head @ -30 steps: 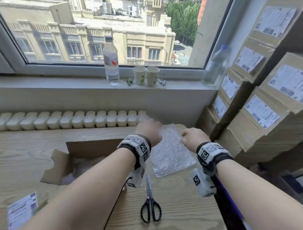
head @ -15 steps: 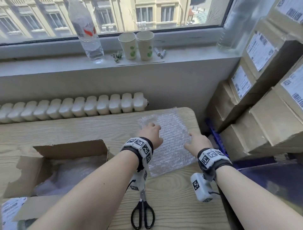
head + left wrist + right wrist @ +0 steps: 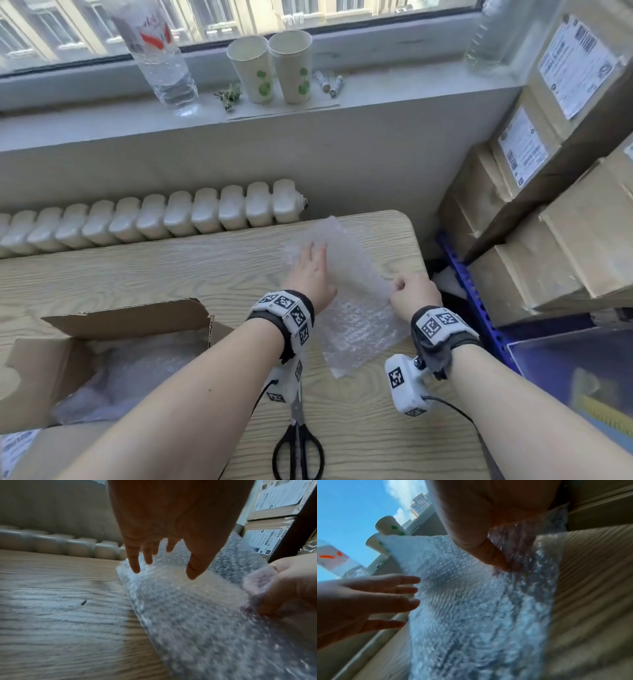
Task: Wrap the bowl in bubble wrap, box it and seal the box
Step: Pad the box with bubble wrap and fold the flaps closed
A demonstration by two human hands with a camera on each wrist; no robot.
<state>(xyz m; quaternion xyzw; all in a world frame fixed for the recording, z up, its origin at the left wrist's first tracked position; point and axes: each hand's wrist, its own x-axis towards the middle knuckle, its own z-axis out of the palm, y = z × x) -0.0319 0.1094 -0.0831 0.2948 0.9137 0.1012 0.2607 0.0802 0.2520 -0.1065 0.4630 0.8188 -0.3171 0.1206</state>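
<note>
Our right hand [image 3: 414,294] pinching the bubble wrap [image 3: 356,308] edge, our left hand [image 3: 310,270] spread flat above it, open cardboard box [image 3: 113,322] holding more wrap

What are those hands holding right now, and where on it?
The right hand pinches the bubble wrap sheet at its right edge, lifting it; the left hand lies open against it, gripping nothing.

- Wooden table [image 3: 144,274], pale grain.
- Bubble wrap sheet [image 3: 359,329] near its right edge, far side lifted.
- Open cardboard box [image 3: 113,329] at the left.
- Black-handled scissors [image 3: 298,445] at the near edge.
</note>
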